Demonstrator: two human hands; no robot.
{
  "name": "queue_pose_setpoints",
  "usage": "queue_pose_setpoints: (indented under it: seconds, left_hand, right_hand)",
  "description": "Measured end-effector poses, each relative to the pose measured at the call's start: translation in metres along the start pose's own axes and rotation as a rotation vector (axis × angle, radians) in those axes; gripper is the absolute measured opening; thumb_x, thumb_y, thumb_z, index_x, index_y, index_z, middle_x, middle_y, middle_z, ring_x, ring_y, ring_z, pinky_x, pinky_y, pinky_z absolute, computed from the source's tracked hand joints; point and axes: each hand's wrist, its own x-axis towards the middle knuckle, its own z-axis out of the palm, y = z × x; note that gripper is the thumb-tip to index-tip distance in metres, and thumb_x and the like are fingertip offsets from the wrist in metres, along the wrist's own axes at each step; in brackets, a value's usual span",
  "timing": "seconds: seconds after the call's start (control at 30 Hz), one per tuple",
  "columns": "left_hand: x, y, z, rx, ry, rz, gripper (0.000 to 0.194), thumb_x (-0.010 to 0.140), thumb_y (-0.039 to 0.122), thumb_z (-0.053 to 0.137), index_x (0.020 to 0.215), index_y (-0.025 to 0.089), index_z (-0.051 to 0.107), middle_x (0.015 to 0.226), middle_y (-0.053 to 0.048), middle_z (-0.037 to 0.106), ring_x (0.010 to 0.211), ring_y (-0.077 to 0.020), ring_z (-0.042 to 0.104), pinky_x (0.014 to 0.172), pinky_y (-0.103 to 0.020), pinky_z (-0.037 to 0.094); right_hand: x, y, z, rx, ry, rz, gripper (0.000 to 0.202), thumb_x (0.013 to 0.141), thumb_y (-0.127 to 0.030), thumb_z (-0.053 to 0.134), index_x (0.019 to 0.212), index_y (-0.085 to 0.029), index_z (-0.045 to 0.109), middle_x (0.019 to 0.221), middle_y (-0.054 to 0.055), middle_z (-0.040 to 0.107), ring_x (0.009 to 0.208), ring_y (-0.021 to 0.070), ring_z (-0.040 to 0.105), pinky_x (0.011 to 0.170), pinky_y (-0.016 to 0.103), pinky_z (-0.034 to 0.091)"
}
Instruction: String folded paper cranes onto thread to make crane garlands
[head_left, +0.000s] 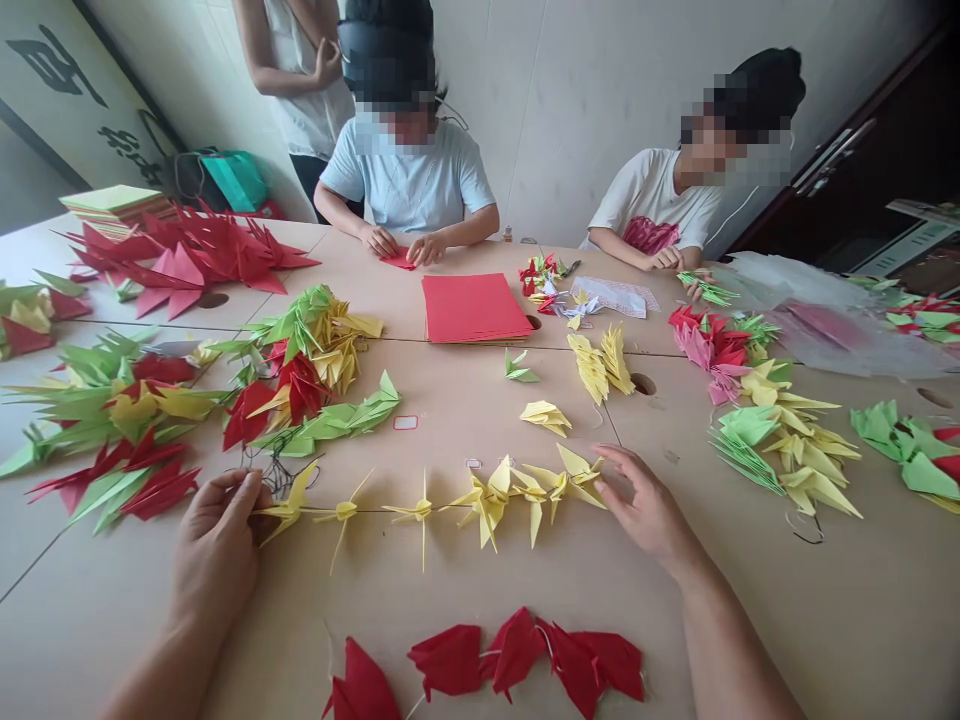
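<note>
Across the table in front of me stretches a string of yellow folded-paper cranes [491, 505], spaced apart on the left and bunched on the right. My left hand [221, 535] pinches the string's left end beside a yellow crane. At the other end, my right hand [646, 505] has its thumb and fingertips at the last crane; the exact grip is partly hidden. Nearer to me lies a strung row of red paper cranes [517, 650]. Dark loose thread [281, 465] is tangled just beyond my left hand.
Piles of green, red and yellow cranes [135, 420] lie at left, with others [787, 430] at right. Red paper sheets [476, 308] and loose yellow pieces [545, 416] are beyond the string. Opposite sit a person folding red paper [401, 255] and another person [660, 200]; someone stands behind.
</note>
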Motion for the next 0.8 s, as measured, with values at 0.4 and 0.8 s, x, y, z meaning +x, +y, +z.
queue_pose_setpoints:
  seconds: [0.4,0.8]
  left_hand:
    - [0.0,0.0,0.002,-0.003,0.0,0.007,0.034,0.061,0.037,0.08,0.079,0.02,0.056,0.062,0.007,0.054,0.049,-0.0061,0.045,0.042,-0.012,0.039]
    - [-0.001,0.0,0.001,0.032,-0.019,-0.013,0.036,0.062,0.041,0.08,0.081,0.02,0.058,0.065,0.007,0.056,0.052,-0.0063,0.048,0.044,-0.012,0.041]
  right_hand:
    - [0.002,0.015,-0.01,-0.097,0.07,0.085,0.024,0.089,-0.033,0.046,0.099,-0.022,0.064,0.09,0.006,0.074,0.076,0.0217,0.07,0.065,0.032,0.056]
    - [0.007,-0.024,0.004,-0.292,0.074,-0.253,0.025,0.089,-0.035,0.055,0.109,-0.03,0.069,0.126,0.009,0.059,0.124,0.0298,0.048,0.105,0.05,0.038]
